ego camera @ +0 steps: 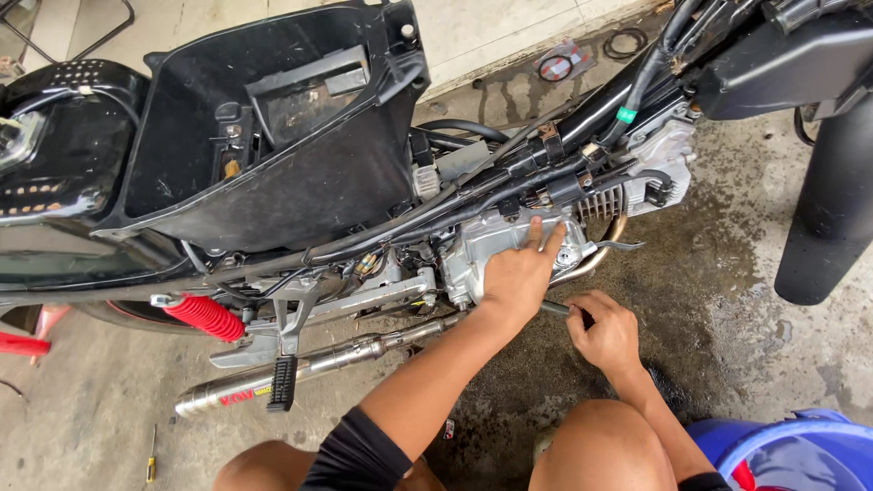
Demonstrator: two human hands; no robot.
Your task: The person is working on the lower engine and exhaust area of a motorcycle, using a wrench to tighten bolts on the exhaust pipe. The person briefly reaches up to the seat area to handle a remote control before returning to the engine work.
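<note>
My left hand (pixel 520 275) lies flat on the silver engine side cover (pixel 477 250) of a stripped motorcycle, with its fingers spread toward the cover's right end. Just below and to the right, my right hand (pixel 607 335) is closed around the dark handle of a slim tool (pixel 556 309). The tool's shaft points left toward the underside of the engine. Its tip is hidden behind my left hand.
The black under-seat tray (pixel 273 173) and frame hoses run above the engine. A chrome exhaust pipe (pixel 300 368), a footpeg (pixel 282 382) and a red shock spring (pixel 205 316) lie at the lower left. There is a blue tub (pixel 800 450) at the lower right, a screwdriver (pixel 151 459) on the wet concrete floor, and my knees at the bottom.
</note>
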